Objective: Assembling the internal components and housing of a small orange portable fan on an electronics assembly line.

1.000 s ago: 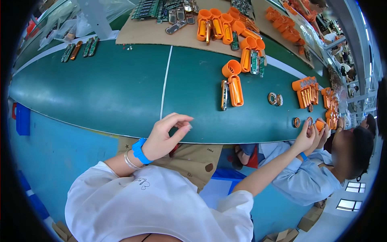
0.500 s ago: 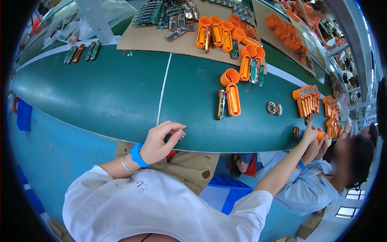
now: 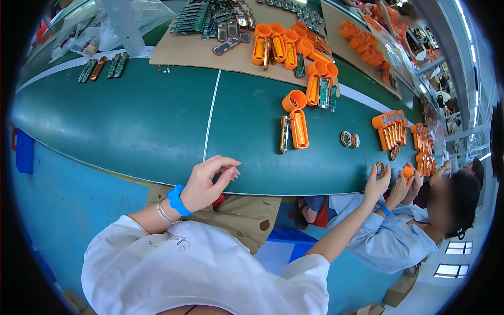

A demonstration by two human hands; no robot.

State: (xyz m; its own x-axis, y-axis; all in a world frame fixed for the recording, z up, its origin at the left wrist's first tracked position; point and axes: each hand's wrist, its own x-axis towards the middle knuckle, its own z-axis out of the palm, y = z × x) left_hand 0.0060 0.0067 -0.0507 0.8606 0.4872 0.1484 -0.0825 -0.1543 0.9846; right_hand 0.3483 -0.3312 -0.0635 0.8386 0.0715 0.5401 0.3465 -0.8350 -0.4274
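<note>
My left hand (image 3: 209,182), with a blue band at its wrist, hovers by the near edge of the green table (image 3: 147,126). Its fingers are loosely bent, the thumb apart from them, and it holds nothing. Far to the right, my right hand (image 3: 377,185) has its fingers around a small round ring part (image 3: 380,168) at the table's edge. Two more such rings (image 3: 350,139) lie farther in. Left of these stands an orange cup-topped housing (image 3: 298,127), beside a narrow case with a circuit board (image 3: 284,134).
A co-worker's hands (image 3: 405,186) hold an orange part close to my right hand. Rows of orange assemblies (image 3: 389,130) lie beyond. Cardboard (image 3: 181,52) at the back bears circuit boards and orange housings. Several board pieces (image 3: 117,65) lie far left.
My right hand has moved left, away from the rings beside the orange assemblies, to the ring at the table's edge. My left hand has barely moved. The view has shifted slightly.
</note>
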